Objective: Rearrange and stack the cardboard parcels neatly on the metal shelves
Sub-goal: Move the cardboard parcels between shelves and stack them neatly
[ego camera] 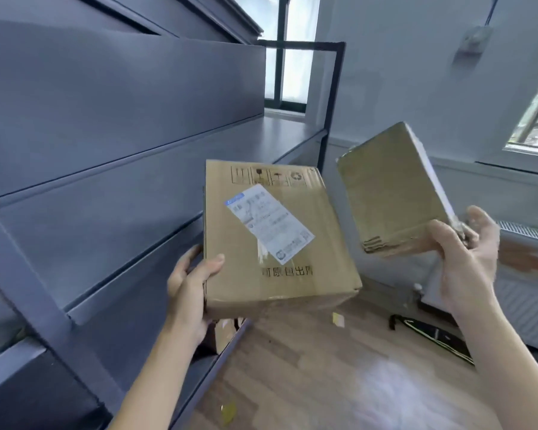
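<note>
Both hands are busy here. Left hand (188, 283) has its grip wrapped round the near-left edge of the labelled parcel (274, 240), held just off the metal shelves (106, 169). Right hand (466, 262) pinches the smaller parcel's (392, 193) lower corner, tilted up, well clear of the shelves.

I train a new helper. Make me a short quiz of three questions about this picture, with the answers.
1. True or false: the labelled parcel already lies on the metal shelves.
2. Which hand holds the plain parcel? A. left hand B. right hand
3. Fill in: the white shipping label is stuck on the parcel at a ____ angle.

Key: 1 false, it is held in the air; 2 B; 3 slanted.
</note>
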